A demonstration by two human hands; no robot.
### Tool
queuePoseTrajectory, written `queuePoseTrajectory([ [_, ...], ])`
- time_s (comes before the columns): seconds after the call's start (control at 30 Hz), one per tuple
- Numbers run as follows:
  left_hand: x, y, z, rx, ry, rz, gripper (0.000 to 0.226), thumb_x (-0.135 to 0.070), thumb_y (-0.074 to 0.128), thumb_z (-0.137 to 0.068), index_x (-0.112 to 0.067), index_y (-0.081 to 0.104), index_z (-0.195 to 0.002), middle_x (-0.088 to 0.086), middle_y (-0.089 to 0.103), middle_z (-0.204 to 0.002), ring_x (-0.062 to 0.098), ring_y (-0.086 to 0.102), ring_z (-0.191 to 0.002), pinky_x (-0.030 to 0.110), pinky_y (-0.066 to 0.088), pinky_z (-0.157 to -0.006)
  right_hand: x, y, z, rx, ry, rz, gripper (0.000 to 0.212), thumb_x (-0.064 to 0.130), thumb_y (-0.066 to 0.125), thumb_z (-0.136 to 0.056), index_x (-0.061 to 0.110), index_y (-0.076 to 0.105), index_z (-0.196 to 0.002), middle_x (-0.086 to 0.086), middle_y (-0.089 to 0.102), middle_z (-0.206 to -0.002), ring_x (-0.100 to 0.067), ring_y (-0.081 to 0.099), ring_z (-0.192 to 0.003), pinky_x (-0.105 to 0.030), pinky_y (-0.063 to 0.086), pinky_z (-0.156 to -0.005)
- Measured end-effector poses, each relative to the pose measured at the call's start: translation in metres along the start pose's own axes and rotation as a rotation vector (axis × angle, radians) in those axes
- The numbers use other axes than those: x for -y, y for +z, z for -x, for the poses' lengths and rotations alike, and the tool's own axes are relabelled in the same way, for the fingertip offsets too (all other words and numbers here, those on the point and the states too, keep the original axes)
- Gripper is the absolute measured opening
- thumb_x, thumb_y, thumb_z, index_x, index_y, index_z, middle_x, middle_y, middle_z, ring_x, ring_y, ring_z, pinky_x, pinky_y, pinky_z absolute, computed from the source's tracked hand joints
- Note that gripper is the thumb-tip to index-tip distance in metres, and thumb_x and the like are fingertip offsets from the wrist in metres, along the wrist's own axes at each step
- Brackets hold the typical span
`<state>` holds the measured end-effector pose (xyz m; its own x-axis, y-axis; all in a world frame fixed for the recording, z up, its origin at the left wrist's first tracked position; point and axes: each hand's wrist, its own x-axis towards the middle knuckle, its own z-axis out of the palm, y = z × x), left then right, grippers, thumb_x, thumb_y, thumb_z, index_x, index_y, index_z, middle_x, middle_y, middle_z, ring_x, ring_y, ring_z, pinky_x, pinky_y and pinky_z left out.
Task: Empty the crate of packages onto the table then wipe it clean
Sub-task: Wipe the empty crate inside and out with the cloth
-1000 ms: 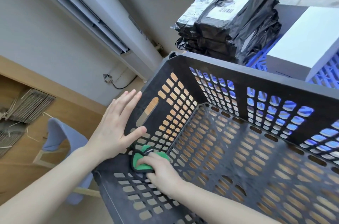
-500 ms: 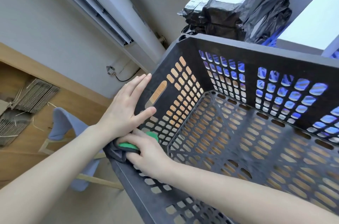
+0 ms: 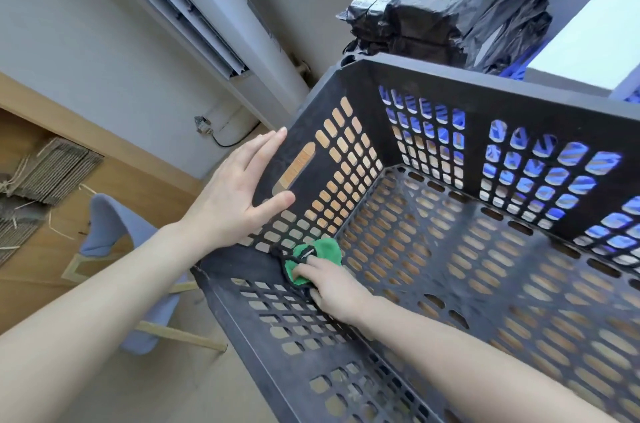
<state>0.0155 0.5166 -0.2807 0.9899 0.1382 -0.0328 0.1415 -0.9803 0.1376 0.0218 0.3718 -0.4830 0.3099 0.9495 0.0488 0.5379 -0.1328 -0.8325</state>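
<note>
A black perforated plastic crate [image 3: 485,83] fills the right half of the view, and nothing lies inside it. My left hand [image 3: 239,194] presses flat against the outside of its left wall, fingers spread, thumb hooked over the rim. My right hand [image 3: 332,284] is inside the crate at the near left corner, pressing a small green cloth [image 3: 313,258] against the wall there. A stack of black plastic packages [image 3: 457,3] with white labels sits on the table behind the crate.
A white box [image 3: 588,41] rests on blue plastic to the right of the packages. Below left, a blue chair [image 3: 114,232] with wooden legs stands on the floor. Flattened cardboard [image 3: 41,176] lies on the wooden floor at far left. A wall heater runs along the back.
My right hand slid the green cloth out to the corner rim, then back inside the near left corner. My left hand stays flat on the left wall.
</note>
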Motion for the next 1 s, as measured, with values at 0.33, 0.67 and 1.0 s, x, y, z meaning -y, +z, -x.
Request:
queuePoseTrajectory([
  [0.33, -0.001, -0.001, 0.002, -0.002, -0.002, -0.013, 0.079, -0.064, 0.041, -0.086, -0.039, 0.008, -0.154, -0.008, 0.023, -0.159, 0.008, 0.014, -0.147, 0.03, 0.018, -0.116, -0.032, -0.009, -0.002, 0.192, -0.384, 0.679, 0.024, 0.022, 0.084, -0.057, 0.024, 0.071, -0.077, 0.003, 0.064, -0.085, -0.021, 0.06, -0.07, -0.023, 0.043, -0.046],
  [0.67, -0.001, -0.001, 0.001, 0.0, -0.003, 0.007, 0.079, -0.065, 0.039, -0.086, -0.038, 0.01, -0.154, -0.008, 0.023, -0.158, 0.006, 0.011, -0.148, 0.026, 0.014, -0.116, -0.086, -0.085, -0.004, -0.047, -0.186, 0.804, 0.031, 0.004, 0.078, -0.06, 0.01, 0.066, -0.088, -0.01, 0.061, -0.088, -0.034, 0.06, -0.078, -0.034, 0.053, -0.049],
  [1.0, 0.0, 0.0, 0.001, -0.014, 0.003, 0.004, 0.079, -0.065, 0.039, -0.086, -0.035, 0.013, -0.155, -0.008, 0.028, -0.157, 0.009, 0.015, -0.148, 0.026, 0.014, -0.115, -0.103, -0.124, -0.011, -0.287, 0.227, 0.961, 0.024, 0.005, 0.037, -0.077, 0.008, 0.059, -0.068, -0.011, 0.051, -0.07, -0.029, 0.054, -0.058, -0.029, 0.038, -0.04],
])
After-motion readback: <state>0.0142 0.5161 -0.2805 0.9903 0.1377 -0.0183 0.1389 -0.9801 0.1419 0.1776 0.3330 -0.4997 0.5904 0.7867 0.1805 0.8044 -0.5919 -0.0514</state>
